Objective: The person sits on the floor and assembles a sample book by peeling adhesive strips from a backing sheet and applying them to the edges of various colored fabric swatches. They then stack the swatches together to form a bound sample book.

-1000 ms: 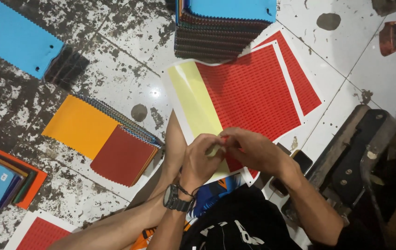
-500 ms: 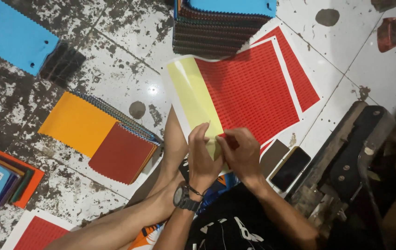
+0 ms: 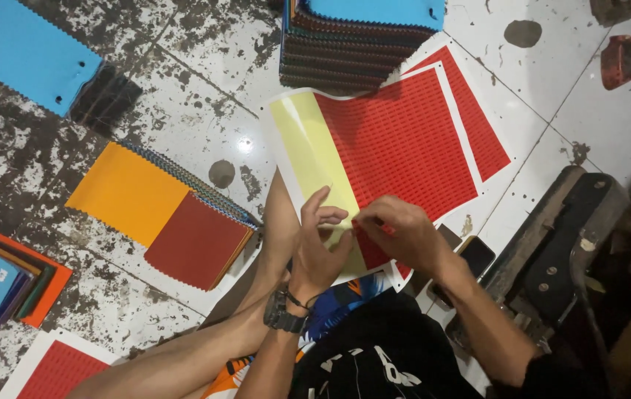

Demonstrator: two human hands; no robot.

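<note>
A sheet of small red stickers (image 3: 404, 148) lies on the floor in front of me, with a pale yellow strip of bare backing (image 3: 314, 151) down its left side. My left hand (image 3: 318, 244), with a black watch on the wrist, rests on the sheet's near edge with its fingers spread. Beside it, my right hand (image 3: 396, 235) pinches a small red sticker off the sheet. A second red sheet (image 3: 478, 125) lies underneath, sticking out to the right.
Stacks of fabric swatch books lie around: a blue-topped pile (image 3: 359, 37) beyond the sheet, orange and dark red ones (image 3: 160, 214) at left, a blue one (image 3: 23, 52) at top left. A phone (image 3: 470, 258) and a black metal stand (image 3: 566, 244) are at right.
My hands have shifted slightly toward me along the sheet's near edge. The left hand's fingers have spread apart while the right hand keeps pinching at a red sticker.
</note>
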